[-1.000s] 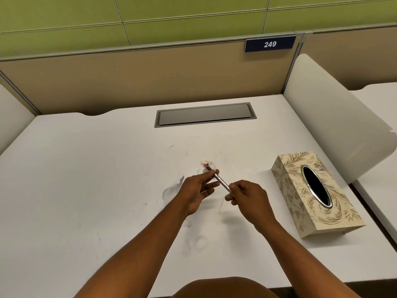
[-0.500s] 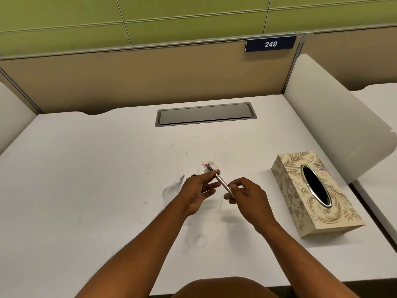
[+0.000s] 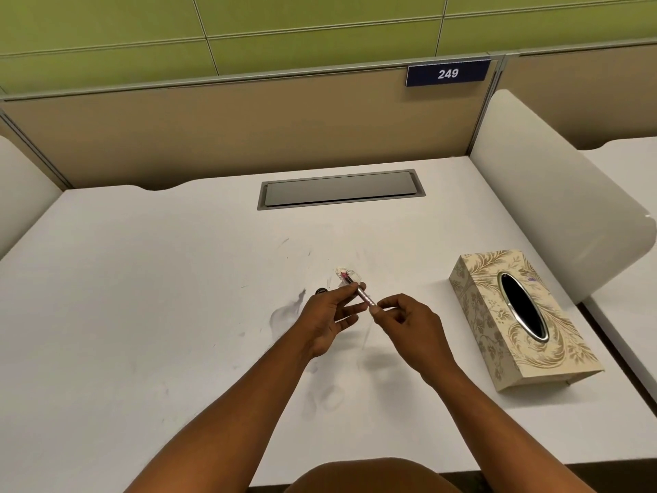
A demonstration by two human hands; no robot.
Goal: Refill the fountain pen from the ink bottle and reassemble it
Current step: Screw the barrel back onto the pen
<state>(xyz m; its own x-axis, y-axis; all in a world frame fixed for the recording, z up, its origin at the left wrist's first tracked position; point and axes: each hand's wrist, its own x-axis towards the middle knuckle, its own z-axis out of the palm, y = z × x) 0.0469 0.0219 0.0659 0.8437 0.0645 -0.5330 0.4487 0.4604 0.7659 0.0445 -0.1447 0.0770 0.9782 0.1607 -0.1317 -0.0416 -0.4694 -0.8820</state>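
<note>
I hold a slim silver fountain pen (image 3: 363, 295) slanted over the middle of the white desk (image 3: 142, 279). My left hand (image 3: 329, 314) pinches its upper part near the nib end, other fingers spread. My right hand (image 3: 405, 322) pinches its lower end between thumb and fingertips. The pen tip, tinted red, points into a small clear ink bottle (image 3: 346, 274) standing on the desk just beyond my left fingers. A small dark object, perhaps a cap (image 3: 321, 291), lies left of the bottle, partly hidden by my left hand.
A patterned tissue box (image 3: 515, 322) stands at the right. Ink smudges (image 3: 284, 311) mark the desk left of my hands. A grey cable hatch (image 3: 339, 188) sits at the back. White side dividers (image 3: 554, 193) and a tan panel bound the desk.
My right hand's fingers have opened slightly and shifted along the pen's lower end, as if turning it. The pen and my left hand have stayed nearly in place.
</note>
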